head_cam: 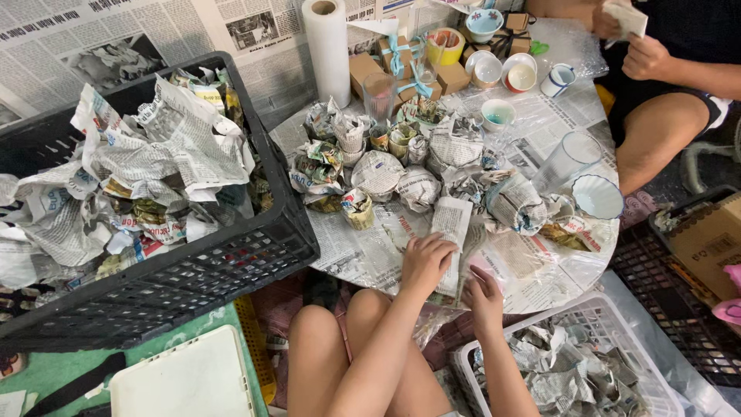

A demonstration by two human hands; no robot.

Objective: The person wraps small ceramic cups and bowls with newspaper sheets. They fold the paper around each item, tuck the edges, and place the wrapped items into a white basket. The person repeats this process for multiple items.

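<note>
Fingers (429,245) of the left hand (426,261) lie flat and spread on a folded newspaper sheet (451,224), gripping nothing, at lower centre of the frame on the table (363,259). Right hand (485,295) curls shut on the sheet's lower edge. Step in hand appears to be flattening the sheet for wrapping. Next move probably calls for an unwrapped piece, such as the white bowl (597,196) at right. Wrapped bundles (417,188) sit just above; black crate (231,262) stands at left.
</note>
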